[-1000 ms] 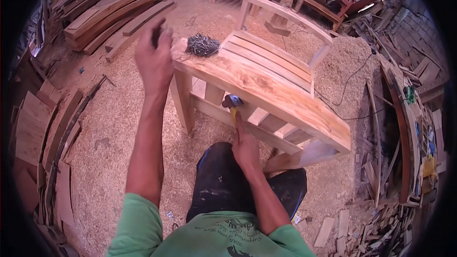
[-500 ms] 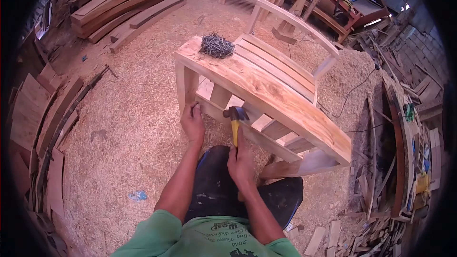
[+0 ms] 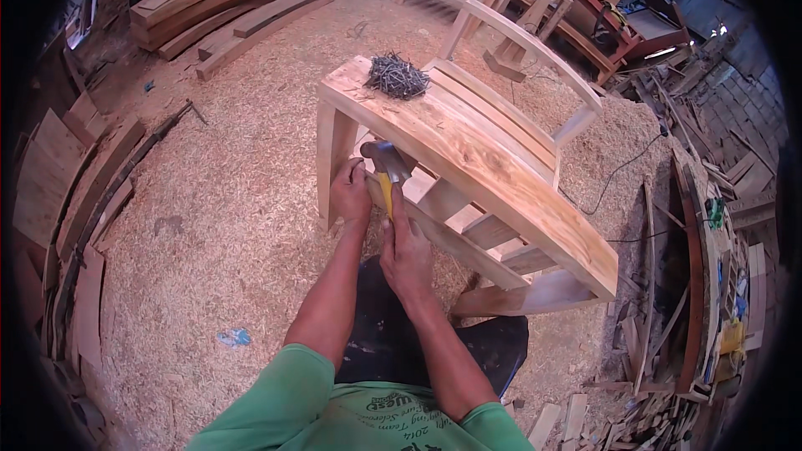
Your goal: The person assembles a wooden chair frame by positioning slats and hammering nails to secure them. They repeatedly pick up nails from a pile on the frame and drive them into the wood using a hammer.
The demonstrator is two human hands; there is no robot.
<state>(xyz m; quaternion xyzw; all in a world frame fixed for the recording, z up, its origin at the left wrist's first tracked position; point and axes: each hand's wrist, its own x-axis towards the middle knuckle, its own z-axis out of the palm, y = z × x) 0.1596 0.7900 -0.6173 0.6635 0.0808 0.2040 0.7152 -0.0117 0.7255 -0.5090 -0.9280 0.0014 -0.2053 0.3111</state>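
Observation:
In front of me stands a wooden bench [image 3: 489,171] with a slatted seat and a wide, pale top board nearest me. My right hand [image 3: 407,255] is wrapped round the yellow handle of a claw hammer [image 3: 385,190]. The hammer's dark head is close to the fingers of my left hand [image 3: 351,196], by the bench's left leg. Those fingers are pinched together at the left end of a lower rail [image 3: 468,249]; whatever they hold is too small to make out. A heap of loose nails [image 3: 398,76] lies on the top board's left end.
Wood shavings [image 3: 225,234] cover the floor. Thick curved planks [image 3: 221,0] are stacked at the far left, and boards [image 3: 54,171] lean along the left side. Scrap wood [image 3: 601,426] lies at the lower right. A black cable [image 3: 614,179] runs across the floor right of the bench.
The hammer has moved left and away from me, and its head is now near my left fingers. My left hand stays pinched by the bench leg. The view has shifted slightly.

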